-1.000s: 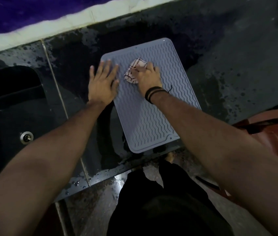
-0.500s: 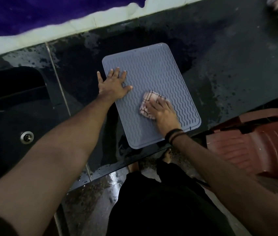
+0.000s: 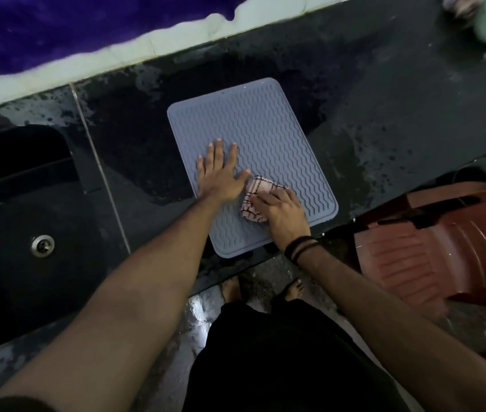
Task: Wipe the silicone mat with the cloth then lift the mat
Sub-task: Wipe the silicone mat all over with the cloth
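Your left hand (image 3: 221, 176) lies flat, fingers spread, on the grey silicone mat (image 3: 268, 132) on the wet counter (image 3: 399, 108). Just beside its thumb, your right hand (image 3: 283, 214) presses the folded cloth (image 3: 255, 197) onto the mat's near half.

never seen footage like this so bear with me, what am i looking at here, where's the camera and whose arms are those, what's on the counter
There is no machine here: the camera sits on a person's head and looks down, so the two arms are their own. A grey silicone mat with wavy ridges lies flat on a wet black counter. The left hand presses flat on the mat to steady it. The right hand presses a folded checked cloth onto the mat to wipe it. A dark sink with a metal drain is at the left, a reddish plastic chair at the right.
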